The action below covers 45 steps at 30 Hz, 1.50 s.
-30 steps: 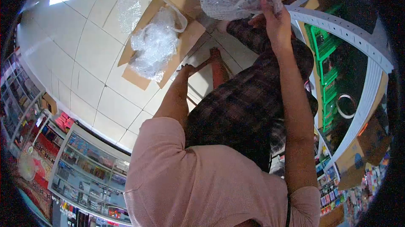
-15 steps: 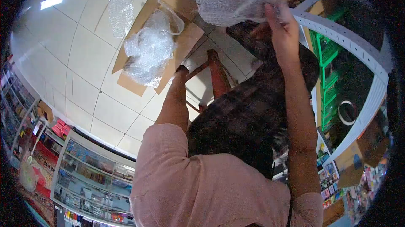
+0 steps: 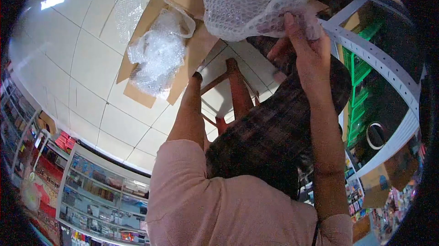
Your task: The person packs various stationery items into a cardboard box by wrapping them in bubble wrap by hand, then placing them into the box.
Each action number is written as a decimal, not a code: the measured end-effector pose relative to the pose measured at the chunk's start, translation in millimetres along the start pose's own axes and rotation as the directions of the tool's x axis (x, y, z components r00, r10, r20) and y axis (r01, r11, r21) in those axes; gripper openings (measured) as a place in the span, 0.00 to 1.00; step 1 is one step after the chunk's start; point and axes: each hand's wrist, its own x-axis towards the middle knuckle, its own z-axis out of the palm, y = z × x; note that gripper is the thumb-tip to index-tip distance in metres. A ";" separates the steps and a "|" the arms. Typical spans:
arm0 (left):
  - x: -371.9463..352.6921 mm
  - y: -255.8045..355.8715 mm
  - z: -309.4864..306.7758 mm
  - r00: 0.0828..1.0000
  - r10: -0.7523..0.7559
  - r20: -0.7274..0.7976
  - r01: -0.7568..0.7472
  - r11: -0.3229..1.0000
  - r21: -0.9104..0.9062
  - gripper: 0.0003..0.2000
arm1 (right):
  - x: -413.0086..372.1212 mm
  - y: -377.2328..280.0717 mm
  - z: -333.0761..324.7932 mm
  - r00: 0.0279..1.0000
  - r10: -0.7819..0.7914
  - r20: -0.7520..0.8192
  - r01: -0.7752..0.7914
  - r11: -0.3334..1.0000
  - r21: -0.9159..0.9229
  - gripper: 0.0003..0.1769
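A pinch on the wrap
Head view: clear bubbled plastic sheet (image 3: 247, 5) near twelve o'clock, its edge pinched by the right hand (image 3: 314, 58) towards two; light, even pressure should spare the bubbles. Left hand (image 3: 197, 76), eleven o'clock, beside brown cardboard (image 3: 197, 47): grip unclear.

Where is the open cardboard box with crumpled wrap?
In the head view, the open cardboard box is on the tiled floor, upper left of centre, left of the bubble wrap sheet in the right hand.
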 end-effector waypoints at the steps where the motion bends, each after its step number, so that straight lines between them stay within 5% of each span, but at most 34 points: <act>1: -1.1 -0.2 -0.1 1.000 0.010 -0.008 -0.010 1.000 0.009 0.32 | -0.6 -1.6 2.4 1.000 0.011 -0.004 -0.011 1.000 -0.004 0.13; 7: -20.3 -0.7 -11.2 0.989 0.123 -0.085 -0.106 0.977 0.184 0.30 | 4.5 -1.7 10.6 0.999 -0.037 0.014 0.037 0.999 0.024 0.12; 10: -25.0 -2.8 2.7 0.927 0.264 -0.264 -0.170 0.928 0.332 0.29 | 3.5 5.9 3.4 0.995 -0.087 0.040 0.090 0.994 -0.057 0.12; 11: -29.7 -2.9 13.7 0.855 0.254 -0.452 -0.191 0.965 0.182 0.31 | 2.9 8.2 1.3 0.997 -0.068 0.037 0.070 0.996 -0.055 0.12; 14: -103.2 46.5 -40.5 0.867 0.208 -0.454 -0.266 0.962 -0.067 0.30 | 8.6 13.2 -3.7 0.996 -0.088 0.012 0.089 0.991 -0.099 0.13; 15: -90.1 44.7 -29.3 0.804 0.269 -0.531 -0.343 0.938 -0.044 0.24 | 12.1 18.2 -5.7 0.991 -0.137 -0.002 0.135 0.980 -0.149 0.13; 18: -140.2 75.0 -73.1 0.803 0.323 -0.501 -0.405 0.912 -0.060 0.14 | 18.2 27.0 -7.5 0.977 -0.214 -0.016 0.209 0.963 -0.168 0.14; 22: -248.6 86.4 -154.1 0.620 0.142 -0.772 -0.446 0.873 -0.198 0.07 | 22.4 40.3 -14.9 0.896 -0.444 -0.030 0.380 0.799 -0.467 0.17; 23: -268.3 78.7 -171.7 0.482 0.075 -0.873 -0.448 0.877 -0.171 0.09 | 22.4 38.2 -16.4 0.900 -0.436 -0.026 0.374 0.799 -0.471 0.18; 24: -292.7 66.5 -186.0 0.495 -0.045 -0.867 -0.512 0.792 -0.333 0.09 | 19.3 36.9 -17.7 0.907 -0.420 -0.022 0.361 0.803 -0.474 0.20; 25: -304.3 50.0 -192.6 0.260 -0.063 -0.964 -0.418 0.892 -0.171 0.08 | 16.8 37.9 -18.6 0.915 -0.404 -0.017 0.348 0.808 -0.475 0.21; 26: -324.8 37.8 -205.0 0.322 -0.161 -0.933 -0.372 0.885 -0.281 0.06 | 17.8 41.8 -22.4 0.901 -0.434 -0.009 0.370 0.779 -0.507 0.21; 27: -327.2 17.7 -201.9 0.170 -0.190 -0.967 -0.431 0.868 -0.247 0.06 | 19.3 48.2 -28.7 0.888 -0.460 -0.001 0.388 0.749 -0.537 0.22; 28: -328.1 -2.6 -198.4 0.298 -0.324 -0.898 -0.460 0.775 -0.432 0.07 | 21.4 54.1 -33.2 0.871 -0.491 0.009 0.409 0.716 -0.566 0.22; 30: -325.1 -26.3 -184.8 0.074 -0.278 -0.958 -0.322 0.902 -0.286 0.11 | 21.9 65.4 -35.5 0.852 -0.520 -0.059 0.391 0.708 -0.588 0.22; 33: -277.5 -89.5 -129.8 0.166 -0.357 -0.919 -0.244 0.888 -0.389 0.19 | 35.9 96.1 -49.9 0.686 -0.725 -0.062 0.522 0.550 -0.652 0.20; 35: -221.1 -143.5 -79.1 0.215 -0.239 -0.947 -0.272 0.917 -0.293 0.31 | 20.1 77.2 -51.4 0.731 -0.671 -0.121 0.539 0.678 -0.500 0.19; 36: -217.6 -152.5 -70.1 0.466 -0.233 -0.853 -0.180 0.920 -0.349 0.39 | -14.0 46.1 -43.5 0.849 -0.506 -0.153 0.452 0.845 -0.287 0.18; 37: -200.5 -164.1 -58.3 0.507 -0.129 -0.852 -0.236 0.930 -0.281 0.40 | -36.1 23.9 -39.6 0.937 -0.323 -0.129 0.318 0.946 -0.057 0.17; 40: -218.2 -150.6 -70.9 0.517 -0.052 -0.855 -0.087 0.990 -0.113 0.38 | -53.6 -1.0 -46.5 0.897 -0.423 -0.127 0.420 0.906 -0.050 0.15; 43: -267.9 -113.5 -117.0 0.723 -0.290 -0.627 0.024 0.917 -0.397 0.31 | -70.8 -29.2 -46.6 0.792 -0.590 -0.157 0.583 0.807 -0.095 0.14; 45: -303.6 -72.0 -140.1 0.677 -0.410 -0.611 0.149 0.890 -0.432 0.28 | -93.2 -55.0 -47.9 0.574 -0.814 -0.092 0.754 0.568 -0.329 0.15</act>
